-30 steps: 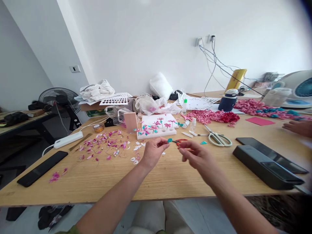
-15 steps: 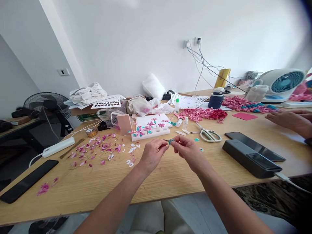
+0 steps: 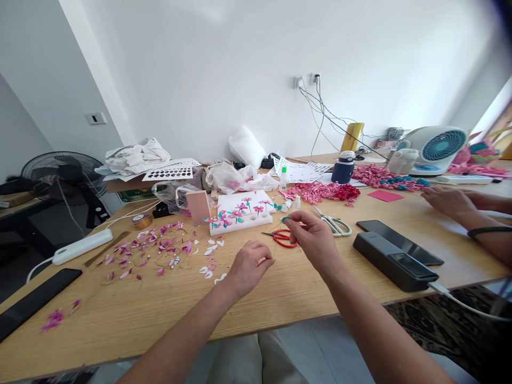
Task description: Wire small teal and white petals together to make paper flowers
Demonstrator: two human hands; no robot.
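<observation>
My right hand (image 3: pixel 314 240) pinches a small teal piece (image 3: pixel 285 218), perhaps a petal or leaf, between thumb and fingertips. Lower and to the left, my left hand (image 3: pixel 248 268) hovers over the table with curled fingers close together; whether a fine thread is in them is too small to tell. Red-handled scissors (image 3: pixel 285 238) lie on the table between and behind my hands. Beyond them, a white foam stand (image 3: pixel 240 224) with holes holds several pink and teal flowers (image 3: pixel 237 213) on thin stems. White petals (image 3: pixel 211 249) lie left of my left hand.
Loose pink petals and wires (image 3: pixel 160 245) spread across the left. Large pale-handled scissors (image 3: pixel 338 226), a black power bank (image 3: pixel 394 261) and a dark phone (image 3: pixel 400 242) lie right. Another person's hands (image 3: pixel 452 201) rest at the far right. A dark blue bottle (image 3: pixel 343 168) stands behind.
My hands have moved apart: the left came down and toward me, while the right keeps the teal piece. The red-handled scissors, mostly hidden before, now show. The view has turned slightly right.
</observation>
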